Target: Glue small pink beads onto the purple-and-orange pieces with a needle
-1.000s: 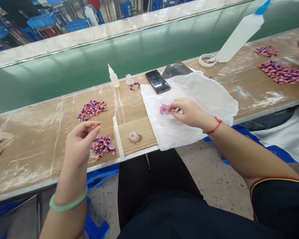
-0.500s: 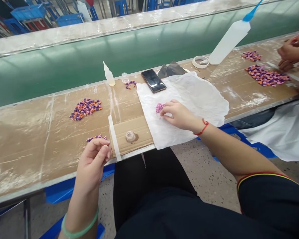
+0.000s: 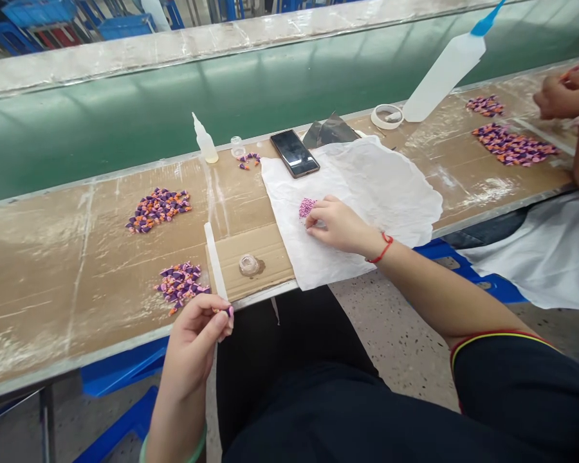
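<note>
My left hand point(image 3: 195, 337) hovers at the near table edge, fingers pinched on a small purple and orange piece. Just beyond it lies a small heap of the same purple and orange pieces point(image 3: 179, 281). A larger heap point(image 3: 158, 208) sits further back on the left. My right hand point(image 3: 335, 225) rests on a white sheet of paper point(image 3: 367, 193), fingertips pinched together at a little mound of pink beads point(image 3: 306, 206). Whether a bead is between those fingertips is too small to see.
A black phone point(image 3: 294, 153), a small glue bottle point(image 3: 205, 139) and a large white squeeze bottle point(image 3: 446, 64) stand at the back. A tape roll point(image 3: 386, 116) and a small clear cap point(image 3: 248, 263) lie on the cardboard. Another person's hands point(image 3: 562, 93) work over more pieces at far right.
My left hand has come down and toward me, from above the near heap to the table's front edge, still pinching a piece. My right hand stays at the pink beads.
</note>
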A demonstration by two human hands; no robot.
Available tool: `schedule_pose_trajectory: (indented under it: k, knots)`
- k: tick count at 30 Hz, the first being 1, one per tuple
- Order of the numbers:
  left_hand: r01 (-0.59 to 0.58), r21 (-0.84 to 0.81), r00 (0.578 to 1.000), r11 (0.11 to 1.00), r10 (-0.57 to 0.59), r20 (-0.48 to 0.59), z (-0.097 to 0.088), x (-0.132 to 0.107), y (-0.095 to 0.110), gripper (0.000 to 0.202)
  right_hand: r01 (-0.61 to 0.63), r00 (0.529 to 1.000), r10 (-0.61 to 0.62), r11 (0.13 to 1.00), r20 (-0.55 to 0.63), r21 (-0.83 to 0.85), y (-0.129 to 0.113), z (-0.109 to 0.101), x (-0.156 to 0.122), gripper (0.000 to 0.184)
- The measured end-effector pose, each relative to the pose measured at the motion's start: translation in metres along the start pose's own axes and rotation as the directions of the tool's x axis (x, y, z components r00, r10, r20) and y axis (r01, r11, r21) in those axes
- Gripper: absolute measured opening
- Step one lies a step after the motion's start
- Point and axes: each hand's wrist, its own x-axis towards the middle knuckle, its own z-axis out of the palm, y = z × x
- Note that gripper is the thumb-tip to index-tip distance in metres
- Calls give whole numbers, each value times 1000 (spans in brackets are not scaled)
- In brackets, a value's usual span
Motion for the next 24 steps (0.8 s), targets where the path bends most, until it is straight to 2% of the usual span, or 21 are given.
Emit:
schedule_pose_trajectory:
  k: [7, 10, 12, 14, 16, 18, 19, 21, 24]
  knots:
    - [35, 13, 999, 999, -35, -28, 4, -3, -5, 36, 10, 1000, -10, 1000, 0, 8, -3, 7, 5, 16]
    - [35, 23, 999, 999, -35, -23, 13, -3, -10, 37, 5, 1000, -5, 999, -9, 49, -6, 6, 4, 15]
    - [45, 13, 999, 999, -46, 17, 24, -1, -12, 33, 5, 1000, -3, 996, -17, 93, -13, 1, 0, 15]
    - [54, -7, 995, 999, -53, 84, 39, 3, -13, 30, 9, 1000, -5, 978, -19, 210, -25, -5, -6, 14]
    - [45, -43, 987, 998, -37, 157, 56, 8, -13, 36, 28, 999, -10, 902, -43, 432, -43, -10, -14, 15]
    - [29, -97, 976, 995, -7, 217, 71, 14, -13, 45, 95, 993, -29, 783, -116, 614, -62, -13, -22, 17]
    - [23, -127, 973, 992, 7, 230, 77, 15, -14, 48, 146, 984, -41, 747, -174, 648, -71, -13, -24, 16]
    - [30, -166, 974, 986, 8, 227, 84, 16, -15, 49, 253, 951, -79, 758, -300, 601, -86, -11, -27, 13]
    - [71, -154, 988, 986, -48, 149, 85, 12, -17, 44, 371, 881, -153, 811, -449, 452, -96, -4, -27, 12]
